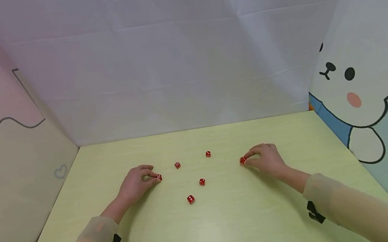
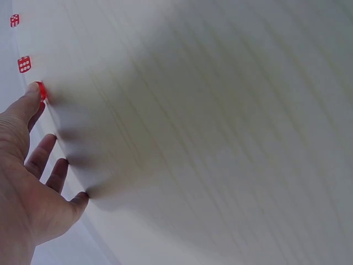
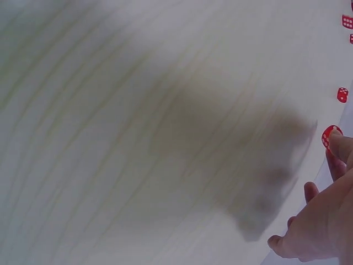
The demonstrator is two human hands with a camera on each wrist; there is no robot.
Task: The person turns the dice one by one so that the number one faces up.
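Note:
Between thumb and forefinger, the left hand [image 1: 138, 183] pinches a red die [image 1: 159, 177] at the left of the group of dice. The right hand [image 1: 265, 160] pinches another red die [image 1: 243, 160] on the right side. In the left wrist view the left hand [image 2: 41, 176] has its thumb against the die [image 2: 42, 91], its other fingers spread. The right wrist view shows the right hand [image 3: 325, 204] with its thumb over part of the die [image 3: 330, 137]. Whether either held die touches the table I cannot tell.
Several red dice lie on the pale yellow table [image 1: 232, 224] between the hands: one at the back [image 1: 208, 154], one back left [image 1: 177, 165], one central [image 1: 202, 182], one nearer the front [image 1: 190, 199]. A white cloth [image 1: 177, 56] hangs behind.

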